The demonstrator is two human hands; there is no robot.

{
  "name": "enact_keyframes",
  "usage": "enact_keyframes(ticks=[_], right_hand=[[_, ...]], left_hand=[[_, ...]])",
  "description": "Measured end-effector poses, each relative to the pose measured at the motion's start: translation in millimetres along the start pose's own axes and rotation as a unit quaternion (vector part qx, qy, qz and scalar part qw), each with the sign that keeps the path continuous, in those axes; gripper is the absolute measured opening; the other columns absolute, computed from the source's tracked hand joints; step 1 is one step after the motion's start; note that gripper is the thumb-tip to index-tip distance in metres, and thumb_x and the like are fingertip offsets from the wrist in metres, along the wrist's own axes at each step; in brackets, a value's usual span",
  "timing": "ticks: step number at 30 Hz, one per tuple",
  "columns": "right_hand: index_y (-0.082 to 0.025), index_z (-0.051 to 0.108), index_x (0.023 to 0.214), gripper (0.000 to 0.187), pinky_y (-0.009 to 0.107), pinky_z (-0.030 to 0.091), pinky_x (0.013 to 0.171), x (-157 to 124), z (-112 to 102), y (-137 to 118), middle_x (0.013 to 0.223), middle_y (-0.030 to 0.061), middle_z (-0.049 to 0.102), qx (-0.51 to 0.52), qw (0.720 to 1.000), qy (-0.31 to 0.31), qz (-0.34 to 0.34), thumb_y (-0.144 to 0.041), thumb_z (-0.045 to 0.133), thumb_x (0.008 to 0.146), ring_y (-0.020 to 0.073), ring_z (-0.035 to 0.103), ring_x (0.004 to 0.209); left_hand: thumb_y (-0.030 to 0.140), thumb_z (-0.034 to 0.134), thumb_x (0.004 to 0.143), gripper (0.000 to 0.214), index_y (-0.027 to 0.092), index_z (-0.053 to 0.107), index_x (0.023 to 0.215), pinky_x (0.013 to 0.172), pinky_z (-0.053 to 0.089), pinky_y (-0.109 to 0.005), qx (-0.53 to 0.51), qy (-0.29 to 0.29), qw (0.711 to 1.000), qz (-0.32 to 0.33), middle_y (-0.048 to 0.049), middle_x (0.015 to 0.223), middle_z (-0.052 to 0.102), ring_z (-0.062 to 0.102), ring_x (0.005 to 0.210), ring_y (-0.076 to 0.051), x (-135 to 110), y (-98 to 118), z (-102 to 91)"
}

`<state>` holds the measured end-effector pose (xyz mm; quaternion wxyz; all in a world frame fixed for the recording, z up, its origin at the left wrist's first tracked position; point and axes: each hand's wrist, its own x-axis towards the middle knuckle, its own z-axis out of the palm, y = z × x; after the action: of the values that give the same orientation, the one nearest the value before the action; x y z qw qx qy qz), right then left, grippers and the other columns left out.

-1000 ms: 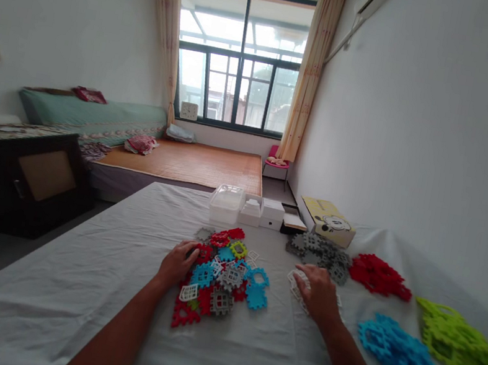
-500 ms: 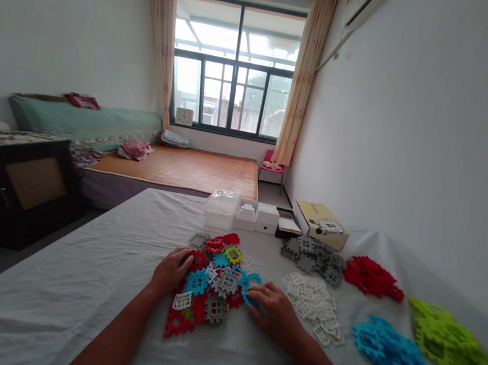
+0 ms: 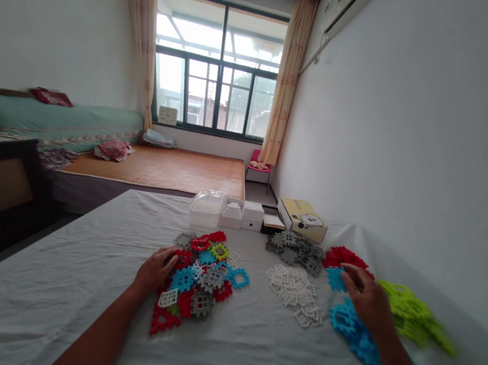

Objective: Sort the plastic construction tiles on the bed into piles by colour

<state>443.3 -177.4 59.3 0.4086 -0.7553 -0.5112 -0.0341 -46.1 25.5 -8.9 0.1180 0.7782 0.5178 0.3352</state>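
Observation:
A mixed pile of interlocking plastic building tiles [image 3: 183,279] in red, blue, grey, white and green lies on the cloth. At its left edge, my left hand [image 3: 156,269] is closed with its fingertips on a red tile [image 3: 184,259]. Off to the right, my right hand [image 3: 363,290] pinches a blue tile [image 3: 336,278] between thumb and fingers. The hand hangs above the blue tile heap [image 3: 354,331], partly covering it. Close behind lies a red tile heap [image 3: 344,258], and a green tile heap [image 3: 415,310] is just right of the hand.
White lattice pieces [image 3: 293,292] and a grey tile heap [image 3: 296,249] lie between the mixed pile and my right hand. Along the far table edge stand a clear plastic box [image 3: 207,208], small white boxes [image 3: 252,215] and a yellow cartoon box [image 3: 303,218].
My right hand has moved from the mixed pile to the right, carrying a blue tile. My left hand stays at the pile's left edge. The view has turned slightly right.

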Motion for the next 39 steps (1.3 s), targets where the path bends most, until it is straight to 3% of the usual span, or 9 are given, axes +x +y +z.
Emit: enact_keyframes(ticks=[4, 8, 12, 15, 17, 20, 26, 32, 39], right_hand=[[-0.023, 0.065, 0.093, 0.032, 0.038, 0.049, 0.069, -7.3, -31.3, 84.5, 0.091, 0.0139, 0.069, -0.063, 0.998, -0.013, 0.019, -0.043, 0.046, 0.077, 0.0275, 0.065, 0.081], [-0.026, 0.066, 0.088, 0.03, 0.046, 0.046, 0.078, -13.3, -26.0, 108.9, 0.093, 0.0124, 0.067, -0.165, 0.985, 0.011, -0.044, -0.042, 0.044, 0.076, 0.0318, 0.062, 0.087], [-0.024, 0.064, 0.097, 0.035, 0.048, 0.04, 0.087, -7.7, 1.8, 45.6, 0.102, 0.0109, 0.064, -0.202, 0.972, 0.046, -0.113, -0.041, 0.04, 0.078, 0.0321, 0.057, 0.097], [-0.023, 0.063, 0.102, 0.033, 0.04, 0.042, 0.088, -7.9, 35.1, -40.2, 0.103, 0.0077, 0.065, -0.11, 0.975, -0.065, -0.182, -0.038, 0.042, 0.081, 0.0255, 0.055, 0.099], [-0.024, 0.063, 0.104, 0.03, 0.036, 0.042, 0.087, -13.3, 62.7, -93.7, 0.103, 0.0058, 0.065, -0.054, 0.953, -0.17, -0.245, -0.035, 0.046, 0.082, 0.0221, 0.055, 0.099], [-0.024, 0.061, 0.108, 0.031, 0.034, 0.041, 0.088, -25.5, 107.7, -142.8, 0.106, 0.0056, 0.064, -0.048, 0.919, -0.265, -0.289, -0.034, 0.054, 0.079, 0.0223, 0.053, 0.102], [-0.022, 0.057, 0.115, 0.04, 0.039, 0.04, 0.09, -42.2, 165.4, -137.7, 0.119, 0.009, 0.058, -0.071, 0.925, -0.27, -0.26, -0.037, 0.056, 0.078, 0.0255, 0.048, 0.108], [-0.02, 0.059, 0.111, 0.033, 0.033, 0.04, 0.091, -42.8, 157.1, -129.3, 0.11, 0.0083, 0.063, -0.027, 0.926, -0.252, -0.281, -0.031, 0.044, 0.084, 0.0209, 0.054, 0.103], [-0.022, 0.059, 0.107, 0.032, 0.025, 0.046, 0.075, -38.3, 160.6, -130.3, 0.091, 0.0054, 0.069, -0.003, 0.955, -0.217, -0.203, -0.03, 0.032, 0.09, 0.0168, 0.064, 0.085]], left_hand=[[0.043, 0.041, 0.081, 0.037, 0.021, 0.063, 0.101, 0.092, 0.043, -0.03, 0.0, 0.006, 1.0, 0.003, -0.0049, 0.112, 0.062, 0.057, 0.104, -0.019, 1.4, -1.5, 1.4], [0.042, 0.042, 0.081, 0.035, 0.023, 0.063, 0.1, 0.093, 0.042, -0.031, -0.003, 0.008, 1.0, -0.003, -0.0038, 0.11, 0.062, 0.057, 0.103, -0.019, 0.4, 0.7, 1.0], [0.041, 0.041, 0.082, 0.034, 0.022, 0.063, 0.102, 0.094, 0.041, -0.032, -0.009, 0.004, 1.0, -0.005, -0.0047, 0.111, 0.062, 0.056, 0.104, -0.019, -1.6, 3.3, 0.2], [0.04, 0.041, 0.082, 0.035, 0.021, 0.063, 0.102, 0.094, 0.041, -0.032, -0.012, 0.001, 1.0, -0.003, -0.0058, 0.111, 0.061, 0.055, 0.104, -0.019, -2.1, 3.2, 0.4], [0.039, 0.041, 0.082, 0.035, 0.02, 0.063, 0.102, 0.094, 0.041, -0.033, -0.015, 0.001, 1.0, 0.0, -0.0061, 0.111, 0.061, 0.055, 0.104, -0.019, -2.2, 2.9, 0.5], [0.038, 0.041, 0.082, 0.034, 0.021, 0.063, 0.102, 0.094, 0.04, -0.033, -0.02, 0.001, 1.0, 0.0, -0.0058, 0.11, 0.062, 0.055, 0.104, -0.019, -2.9, 2.9, 0.2], [0.037, 0.042, 0.083, 0.031, 0.023, 0.063, 0.101, 0.095, 0.04, -0.031, -0.025, 0.004, 1.0, -0.001, -0.0042, 0.109, 0.062, 0.055, 0.105, -0.018, -4.4, 4.4, 0.0], [0.038, 0.04, 0.083, 0.033, 0.021, 0.063, 0.101, 0.094, 0.041, -0.032, -0.013, 0.002, 1.0, -0.002, -0.005, 0.109, 0.062, 0.055, 0.103, -0.018, -2.0, 7.7, -0.5], [0.04, 0.04, 0.083, 0.036, 0.02, 0.063, 0.101, 0.095, 0.041, -0.032, -0.005, -0.005, 1.0, 0.001, -0.0059, 0.112, 0.061, 0.055, 0.105, -0.019, -0.7, 3.8, 0.0]])
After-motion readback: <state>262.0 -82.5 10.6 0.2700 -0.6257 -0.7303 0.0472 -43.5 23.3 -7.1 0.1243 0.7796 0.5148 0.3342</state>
